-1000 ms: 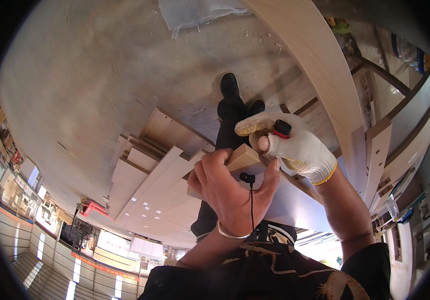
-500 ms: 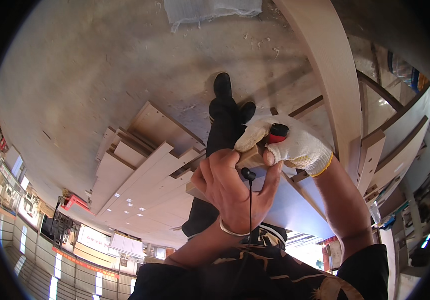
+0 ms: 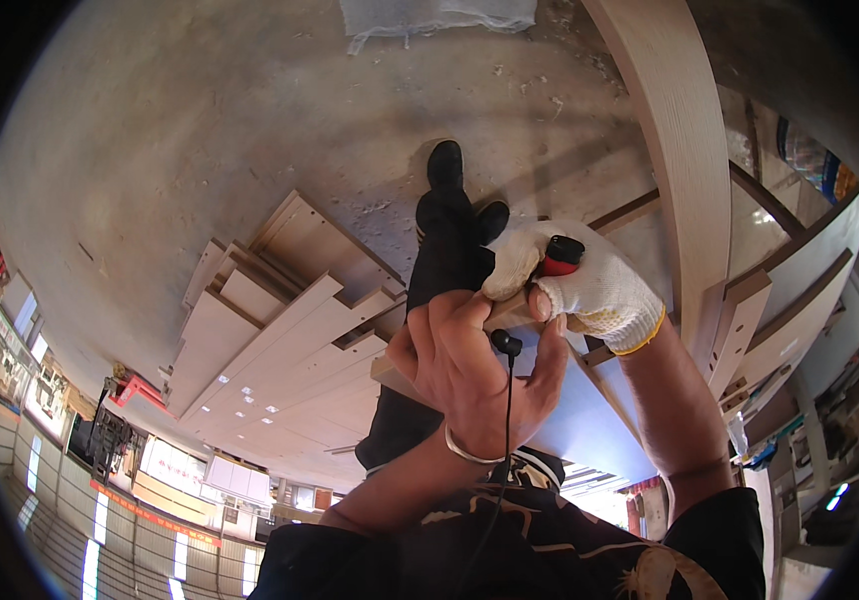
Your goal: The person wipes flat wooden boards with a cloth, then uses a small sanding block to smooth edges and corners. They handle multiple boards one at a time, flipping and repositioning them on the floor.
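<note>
Close in front of me, my left hand (image 3: 480, 375), bare and with a bangle at the wrist, is closed around a pale wooden piece (image 3: 512, 311). Most of that piece is hidden by my fingers. My right hand (image 3: 605, 285) wears a white knitted glove with a yellow cuff, its thumb tip bare. It is closed around a small tool with a red and black handle (image 3: 562, 256), held against the wood; the tool's working end is hidden. A thin black cable with a small round head (image 3: 507, 343) hangs in front of my left palm.
At left lies a stack of pale panels (image 3: 270, 345). A long curved-looking board (image 3: 685, 150) stands at right, beside drilled wooden parts (image 3: 743, 325). Below are my black shoes (image 3: 445, 165) on a concrete floor with scraps. Clear plastic sheeting (image 3: 440, 15) lies at the far edge.
Both hands, with the wooden piece and the red and black tool, have shifted slightly right in view. The surroundings have shifted a little too; both grips are unchanged.
</note>
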Tool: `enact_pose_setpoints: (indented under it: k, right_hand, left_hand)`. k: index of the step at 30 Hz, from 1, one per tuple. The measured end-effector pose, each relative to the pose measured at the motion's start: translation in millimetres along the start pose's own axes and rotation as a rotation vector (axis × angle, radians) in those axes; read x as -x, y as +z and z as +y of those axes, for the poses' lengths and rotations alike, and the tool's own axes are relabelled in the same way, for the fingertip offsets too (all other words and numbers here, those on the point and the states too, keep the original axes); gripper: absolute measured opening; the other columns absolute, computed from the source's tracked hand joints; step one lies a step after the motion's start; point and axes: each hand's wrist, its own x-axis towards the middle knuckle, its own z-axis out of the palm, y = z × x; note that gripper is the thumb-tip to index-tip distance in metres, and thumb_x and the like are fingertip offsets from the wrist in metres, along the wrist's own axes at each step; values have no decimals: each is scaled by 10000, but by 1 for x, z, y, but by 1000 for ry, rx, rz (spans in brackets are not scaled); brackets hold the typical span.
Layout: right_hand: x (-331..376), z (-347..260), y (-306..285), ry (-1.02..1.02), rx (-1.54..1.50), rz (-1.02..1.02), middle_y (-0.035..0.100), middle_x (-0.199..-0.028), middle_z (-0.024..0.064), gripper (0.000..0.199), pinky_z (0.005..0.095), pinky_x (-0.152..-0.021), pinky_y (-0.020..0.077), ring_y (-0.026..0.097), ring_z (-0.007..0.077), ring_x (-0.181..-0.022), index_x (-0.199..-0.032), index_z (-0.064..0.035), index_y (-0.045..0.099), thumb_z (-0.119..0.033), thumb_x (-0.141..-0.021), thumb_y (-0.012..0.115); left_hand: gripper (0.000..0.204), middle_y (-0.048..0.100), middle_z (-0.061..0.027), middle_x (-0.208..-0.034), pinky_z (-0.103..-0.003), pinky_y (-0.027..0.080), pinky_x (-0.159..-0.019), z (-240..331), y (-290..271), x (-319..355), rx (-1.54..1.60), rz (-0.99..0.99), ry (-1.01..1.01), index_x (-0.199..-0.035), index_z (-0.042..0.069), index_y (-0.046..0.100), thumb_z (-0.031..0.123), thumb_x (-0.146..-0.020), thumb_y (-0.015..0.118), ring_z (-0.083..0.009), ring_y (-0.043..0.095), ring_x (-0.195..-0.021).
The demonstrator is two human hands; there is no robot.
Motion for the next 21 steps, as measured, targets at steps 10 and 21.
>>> enact_pose_setpoints:
  k: [10,21]
  right_hand:
    - [0,-3,7,-27,14,38,748,-979,69,362,278,-818,511,654,140,-897,-1040,20,758,-206,-798,902]
    - [-2,3,15,-125,41,88,697,-903,42,300,297,-786,499,634,140,-879,-976,-2,745,-255,-864,860]
  left_hand:
    - [533,632,-105,-1013,-431,332,-837,-1,2,-4,-48,55,45,-1141,38,549,324,-802,844,-281,596,-851]
    - [517,618,-78,-981,-428,341,-843,1,6,-2,-70,69,3,-1114,59,567,305,-756,847,-278,587,-846]
